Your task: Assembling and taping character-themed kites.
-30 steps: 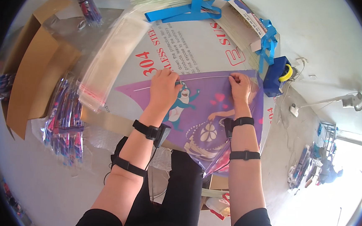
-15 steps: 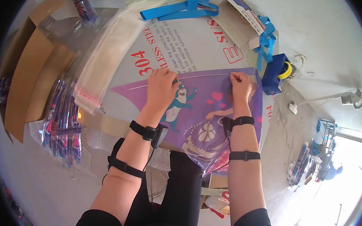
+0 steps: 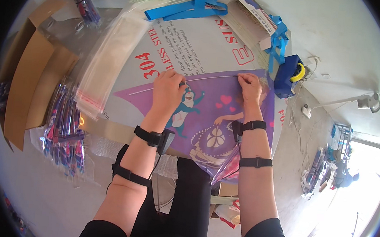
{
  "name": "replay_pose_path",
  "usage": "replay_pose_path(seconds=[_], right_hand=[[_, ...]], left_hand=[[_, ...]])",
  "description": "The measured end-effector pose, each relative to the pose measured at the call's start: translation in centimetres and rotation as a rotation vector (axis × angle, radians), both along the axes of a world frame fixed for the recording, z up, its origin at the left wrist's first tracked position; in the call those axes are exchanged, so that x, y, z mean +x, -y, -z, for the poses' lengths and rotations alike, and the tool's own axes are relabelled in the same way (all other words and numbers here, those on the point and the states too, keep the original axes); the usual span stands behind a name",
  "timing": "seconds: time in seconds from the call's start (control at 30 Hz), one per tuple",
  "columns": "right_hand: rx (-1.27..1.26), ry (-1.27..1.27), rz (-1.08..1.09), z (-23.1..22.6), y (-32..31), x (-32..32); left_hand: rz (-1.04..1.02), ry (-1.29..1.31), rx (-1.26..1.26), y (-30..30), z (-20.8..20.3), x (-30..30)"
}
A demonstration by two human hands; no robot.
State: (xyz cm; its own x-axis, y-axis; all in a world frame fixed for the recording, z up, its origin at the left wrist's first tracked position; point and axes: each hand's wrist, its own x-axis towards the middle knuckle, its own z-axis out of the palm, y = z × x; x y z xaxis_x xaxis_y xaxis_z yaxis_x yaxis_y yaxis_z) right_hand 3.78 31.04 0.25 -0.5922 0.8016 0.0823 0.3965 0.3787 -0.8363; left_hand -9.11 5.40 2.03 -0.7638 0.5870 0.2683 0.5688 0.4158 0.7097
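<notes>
Purple printed plastic sheet (image 3: 201, 121) lies on the grey covered board (image 3: 122, 107), its pointed end toward our left and its far edge running beneath both hands. Beyond that far edge, we have bare board up to the blue flat strap (image 3: 168, 13); to the left, a strip of board separates the sheet's tip from the stack of clear plastic bags (image 3: 110, 55). To the right, room is tighter: the blue tape dispenser (image 3: 285, 79) stands just beside the sheet's far right corner, with the tangled blue ribbon (image 3: 278, 43) and the small open carton (image 3: 251, 26) farther off. The sheet's near end hangs past the board's near edge, above our thighs. One thin white rod (image 3: 210, 79) follows the far edge of the sheet. With the right hand (image 3: 250, 88) we pinch the rod's right end between thumb and fingertip. The left hand (image 3: 167, 92) lies across the rod with its fingers bent, and the rod extends past it toward the tip; the fingertips are hidden, so we cannot tell whether that grip is closed. We count one sheet, one rod, three pink hearts in the print, two black straps per forearm, one large cardboard box (image 3: 28, 94) at left and one bundle of wrapped packs (image 3: 65, 132) beside it; the bags cannot be counted.
</notes>
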Motion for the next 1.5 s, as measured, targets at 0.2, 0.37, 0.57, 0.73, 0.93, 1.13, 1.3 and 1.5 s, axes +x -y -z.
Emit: replay_pose_path(seconds=[0.2,0.37,0.57,0.73,0.93,1.13,1.3,1.5], right_hand=[[0.001,0.004,-0.028,0.2,0.0,-0.3],[0.002,-0.015,-0.034,0.1,0.2,-0.3],[0.044,0.024,-0.023,0.3,0.0,-0.2],[0.091,0.052,-0.032,0.3,0.3,-0.3],[0.107,0.066,-0.034,0.5,0.0,-0.1],[0.232,0.088,-0.102,1.3,-0.2,-0.6],[0.165,0.093,-0.116,1.2,-0.6,0.1],[0.083,0.063,-0.076,1.0,-0.4,0.1]], left_hand=[[-0.007,0.006,0.003,-0.3,0.5,0.1],[-0.016,-0.007,-0.005,-0.4,0.6,0.1],[-0.016,-0.018,-0.002,-0.5,0.7,0.2],[-0.018,0.004,-0.011,-0.4,0.6,0.2],[-0.017,0.005,-0.014,-0.6,0.7,0.3],[-0.024,-0.008,-0.008,-0.2,0.7,0.0],[-0.05,-0.052,-0.007,-0.4,0.8,0.3],[-0.056,0.024,0.019,-0.5,0.7,0.5]])
